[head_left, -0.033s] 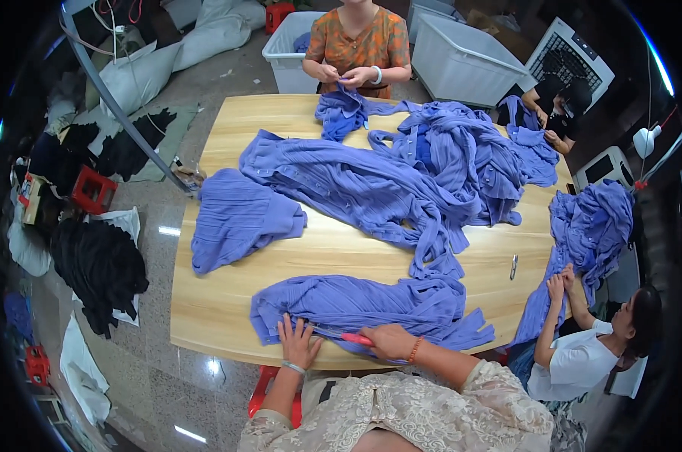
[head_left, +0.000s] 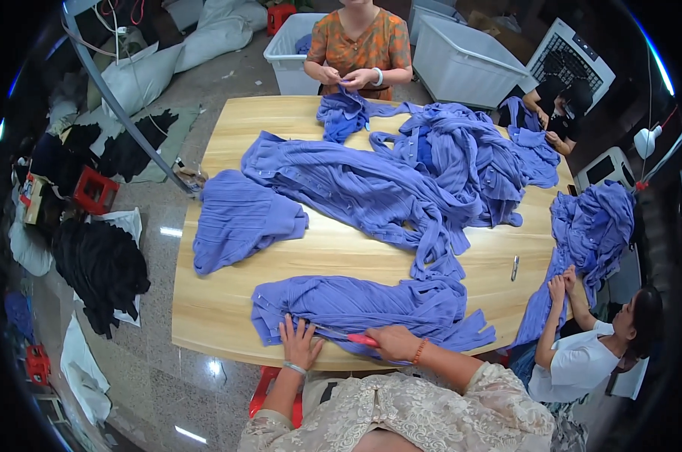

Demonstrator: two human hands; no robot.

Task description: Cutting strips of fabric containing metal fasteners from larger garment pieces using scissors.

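Observation:
A blue-violet ribbed garment (head_left: pixel 371 305) lies spread along the near edge of the wooden table (head_left: pixel 341 252). My left hand (head_left: pixel 299 343) rests flat on its lower hem, fingers spread. My right hand (head_left: pixel 392 343) sits on the same hem just to the right, closed around a small red-handled cutting tool (head_left: pixel 360 339) whose tip points left toward my left hand. The two hands are a short gap apart.
A big heap of the same blue garments (head_left: pixel 446 166) covers the table's far half, and one lies over the left edge (head_left: pixel 239 218). Three other people handle garments at the far end (head_left: pixel 360 45) and right side (head_left: pixel 582 361). White bins (head_left: pixel 461 53) stand behind, and black cloth (head_left: pixel 100 267) is on the floor at left.

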